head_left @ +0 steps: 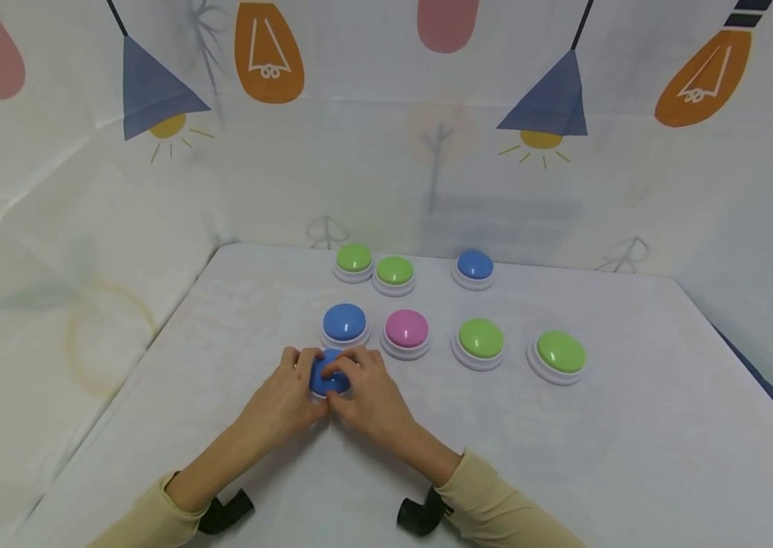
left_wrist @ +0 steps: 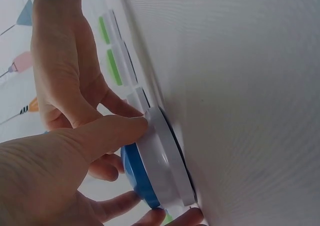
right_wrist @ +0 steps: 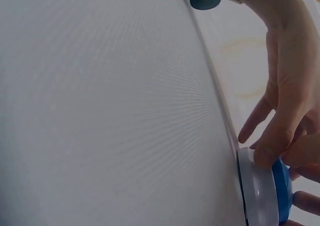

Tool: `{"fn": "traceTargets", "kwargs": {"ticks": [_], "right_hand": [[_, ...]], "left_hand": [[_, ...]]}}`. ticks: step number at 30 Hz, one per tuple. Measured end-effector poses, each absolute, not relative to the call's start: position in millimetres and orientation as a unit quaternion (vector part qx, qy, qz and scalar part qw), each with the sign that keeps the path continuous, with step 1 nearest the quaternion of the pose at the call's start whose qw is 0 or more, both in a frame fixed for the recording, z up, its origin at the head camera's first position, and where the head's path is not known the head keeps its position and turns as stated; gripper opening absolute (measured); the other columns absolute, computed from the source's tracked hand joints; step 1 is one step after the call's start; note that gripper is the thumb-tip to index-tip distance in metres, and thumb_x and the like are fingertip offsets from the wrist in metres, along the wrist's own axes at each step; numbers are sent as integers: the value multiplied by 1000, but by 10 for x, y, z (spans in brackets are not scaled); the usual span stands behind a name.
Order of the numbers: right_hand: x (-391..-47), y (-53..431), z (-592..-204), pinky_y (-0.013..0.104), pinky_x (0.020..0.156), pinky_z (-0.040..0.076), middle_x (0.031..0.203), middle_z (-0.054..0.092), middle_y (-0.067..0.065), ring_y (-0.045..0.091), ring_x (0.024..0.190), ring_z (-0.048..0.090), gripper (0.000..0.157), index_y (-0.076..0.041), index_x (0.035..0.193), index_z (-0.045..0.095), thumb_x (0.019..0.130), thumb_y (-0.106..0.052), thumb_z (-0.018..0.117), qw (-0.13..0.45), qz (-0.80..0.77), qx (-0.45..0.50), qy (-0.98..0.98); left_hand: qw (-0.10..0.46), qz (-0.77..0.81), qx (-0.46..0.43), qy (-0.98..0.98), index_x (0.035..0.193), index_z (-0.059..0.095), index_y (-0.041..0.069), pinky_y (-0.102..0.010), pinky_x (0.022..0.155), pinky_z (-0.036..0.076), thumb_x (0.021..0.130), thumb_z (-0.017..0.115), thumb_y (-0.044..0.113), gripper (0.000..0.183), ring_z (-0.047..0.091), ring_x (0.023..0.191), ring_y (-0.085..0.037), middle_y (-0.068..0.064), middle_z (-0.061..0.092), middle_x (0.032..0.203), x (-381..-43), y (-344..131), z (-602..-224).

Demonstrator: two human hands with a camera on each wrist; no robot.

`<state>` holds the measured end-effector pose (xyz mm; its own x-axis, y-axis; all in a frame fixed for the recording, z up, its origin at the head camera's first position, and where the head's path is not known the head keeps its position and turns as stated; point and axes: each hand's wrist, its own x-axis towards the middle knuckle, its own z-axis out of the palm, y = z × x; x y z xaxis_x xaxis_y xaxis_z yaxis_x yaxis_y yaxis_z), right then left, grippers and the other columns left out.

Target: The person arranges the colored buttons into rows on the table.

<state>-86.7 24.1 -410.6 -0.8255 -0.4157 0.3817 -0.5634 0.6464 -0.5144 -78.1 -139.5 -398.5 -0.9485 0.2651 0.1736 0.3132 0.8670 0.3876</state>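
Both hands are around the nearest blue push button [head_left: 321, 383], a glossy dome on a round white base that stands on the table. My left hand [head_left: 280, 403] grips it from the left; in the left wrist view the thumb lies on the white base [left_wrist: 162, 158] and other fingers reach its far side. From the right, my right hand [head_left: 374, 402] holds the same button, its bent index finger over the dome and the thumb at the near edge. Right behind is another blue button [head_left: 345, 323], with a pink button [head_left: 407, 329] to its right.
Two green buttons [head_left: 481, 339] [head_left: 561, 352] stand farther right in the middle row. Along the back edge are a pair of green buttons [head_left: 354, 259] and a blue button [head_left: 475, 266]. A patterned cloth wall [head_left: 373, 167] rises behind the white table [head_left: 633, 457].
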Motion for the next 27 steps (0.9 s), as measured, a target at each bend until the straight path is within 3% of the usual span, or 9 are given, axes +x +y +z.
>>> {"fn": "traceTargets", "kwargs": {"ticks": [17, 27], "right_hand": [[-884, 270, -4053, 29, 85, 54, 117, 57, 3, 20, 111, 51, 27, -15, 110, 69, 84, -17, 76, 87, 331, 257, -904], [-942, 301, -4020, 33, 92, 53, 122, 59, 3, 19, 114, 54, 32, -14, 116, 67, 85, -19, 77, 100, 327, 264, -902]], "left_hand": [[64, -208, -151, -964, 132, 49, -1, -46, 74, 58, 71, 88, 24, 76, 61, 96, -33, -24, 49, 120, -783, -1384, -3966], [114, -205, -173, -957, 135, 48, 4, -50, 73, 59, 72, 88, 31, 79, 55, 111, -36, -22, 50, 127, -771, -1373, -3956]]}}
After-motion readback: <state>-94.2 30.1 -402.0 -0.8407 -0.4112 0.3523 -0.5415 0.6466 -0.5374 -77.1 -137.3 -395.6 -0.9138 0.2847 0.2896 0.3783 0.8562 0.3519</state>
